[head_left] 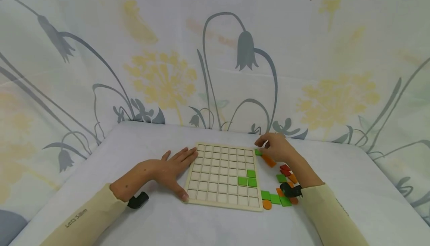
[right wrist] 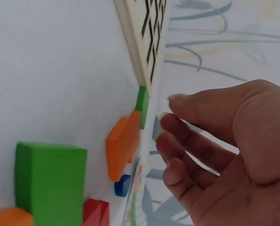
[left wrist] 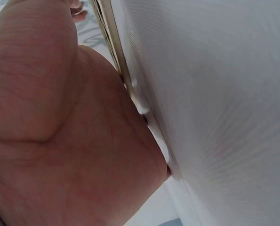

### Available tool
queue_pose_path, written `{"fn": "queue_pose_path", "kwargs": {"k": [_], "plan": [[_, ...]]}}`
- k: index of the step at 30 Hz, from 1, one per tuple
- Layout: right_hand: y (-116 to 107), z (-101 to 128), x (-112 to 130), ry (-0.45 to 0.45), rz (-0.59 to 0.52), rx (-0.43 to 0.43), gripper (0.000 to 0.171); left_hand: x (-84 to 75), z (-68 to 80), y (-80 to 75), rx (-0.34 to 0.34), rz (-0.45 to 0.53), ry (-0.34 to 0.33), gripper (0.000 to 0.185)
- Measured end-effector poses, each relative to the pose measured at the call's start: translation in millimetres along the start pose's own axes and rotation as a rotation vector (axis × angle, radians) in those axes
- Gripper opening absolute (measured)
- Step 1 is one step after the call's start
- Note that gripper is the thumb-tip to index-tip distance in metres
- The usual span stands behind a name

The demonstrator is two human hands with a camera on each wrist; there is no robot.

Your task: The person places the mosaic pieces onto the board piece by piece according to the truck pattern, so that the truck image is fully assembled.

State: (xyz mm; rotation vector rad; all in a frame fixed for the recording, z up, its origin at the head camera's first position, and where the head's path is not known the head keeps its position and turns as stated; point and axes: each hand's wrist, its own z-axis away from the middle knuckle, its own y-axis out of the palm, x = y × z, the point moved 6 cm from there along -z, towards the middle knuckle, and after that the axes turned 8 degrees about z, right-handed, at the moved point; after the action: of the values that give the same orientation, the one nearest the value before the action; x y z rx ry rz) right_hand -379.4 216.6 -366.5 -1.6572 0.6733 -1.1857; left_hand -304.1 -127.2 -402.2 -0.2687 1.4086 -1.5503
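Observation:
A pale wooden grid board (head_left: pixel 214 169) lies on the white cloth, with three green square tiles (head_left: pixel 252 182) in cells near its right side. My left hand (head_left: pixel 173 171) rests flat along the board's left edge, fingers spread and thumb at the near corner. In the left wrist view, the palm (left wrist: pixel 83 132) hides most of the board. Just beyond the board's far right corner hovers my right hand (head_left: pixel 277 147), above a green tile (head_left: pixel 258 152) and orange pieces (head_left: pixel 268 161). Its fingers (right wrist: pixel 175 172) are loosely bent, with a gap to the thumb and nothing held.
Right of the board lie red pieces (head_left: pixel 285 169), several green tiles (head_left: pixel 274 199) and an orange disc (head_left: pixel 267 205). A small blue piece (right wrist: pixel 123 185) shows in the right wrist view. Behind the table hangs a flower-patterned curtain (head_left: pixel 215 52).

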Motion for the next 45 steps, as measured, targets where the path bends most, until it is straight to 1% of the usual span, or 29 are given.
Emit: {"fn": "queue_pose_path", "kwargs": {"k": [8,16,20,25,32,36,45], "plan": [[11.3,-4.7,-7.3,0.009,0.029,0.022,0.017,-2.0,2.3,-0.6,0.006,0.032,0.012,0.143],[12.3,-2.3,-8.0,0.038,0.033,0.028,0.015,-2.1,1.3,-1.5,-0.001,0.019,0.002,0.141],[13.4,-0.8,-7.6,0.030,0.037,0.028,0.013,-1.9,0.8,-1.4,-0.003,0.023,-0.003,0.141],[13.4,0.6,-5.8,0.008,0.020,0.035,0.016,-2.1,0.7,-1.0,-0.006,0.026,-0.003,0.141],[9.1,1.9,1.5,-0.039,0.028,0.070,0.006,-2.0,0.9,0.4,-0.002,0.025,0.003,0.141],[5.1,2.6,9.0,-0.066,0.011,0.081,0.005,-1.4,-0.1,0.7,0.000,0.019,0.004,0.140],[6.2,6.0,35.5,-0.219,-0.065,0.188,0.004,-1.3,-0.4,-0.3,-0.002,0.013,-0.005,0.141]]}}
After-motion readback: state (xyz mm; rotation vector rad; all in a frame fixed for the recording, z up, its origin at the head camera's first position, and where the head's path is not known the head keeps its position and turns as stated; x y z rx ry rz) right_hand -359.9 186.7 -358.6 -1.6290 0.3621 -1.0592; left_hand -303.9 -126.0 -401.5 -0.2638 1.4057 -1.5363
